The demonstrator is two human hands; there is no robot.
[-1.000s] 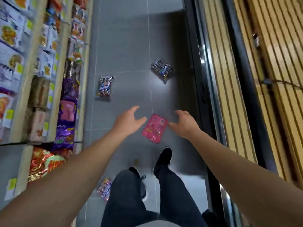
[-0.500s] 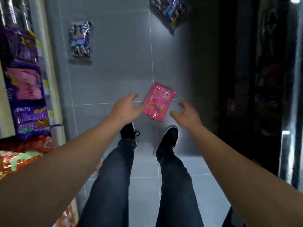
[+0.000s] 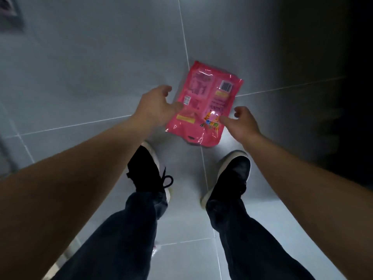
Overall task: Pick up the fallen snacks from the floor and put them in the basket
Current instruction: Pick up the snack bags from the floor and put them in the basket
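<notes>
- A pink snack packet (image 3: pixel 205 104) is lying flat on the grey tiled floor (image 3: pixel 90 67), just ahead of the person's feet, with its printed back panel and a barcode patch facing up.
- The packet is sitting tilted, its upper end leaning toward the right, and it is lying across the pale grout lines where the tiles meet.
- The left hand (image 3: pixel 155 108) is reaching down to the packet's left edge; its fingers are spread and loosely bent, and the thumb tip is appearing at the wrapper's edge, though the blur is making it impossible to tell whether it is touching.
- The right hand (image 3: pixel 242 122) is reaching in at the packet's lower right corner, fingers loosely curled and apart, one fingertip overlapping the wrapper in the picture; no grip is showing.
- The two hands are sitting on either side of the packet, with neither one closing round it.
- Two black shoes with pale soles (image 3: pixel 228 176) are standing on the floor just below the packet, one under each forearm, beneath dark trouser legs (image 3: pixel 129 235).
- The edge of another, dim packet (image 3: pixel 10 11) is showing at the upper left corner, well apart from the hands and too blurred to describe.
- The right side of the scene is falling into deep shadow.
</notes>
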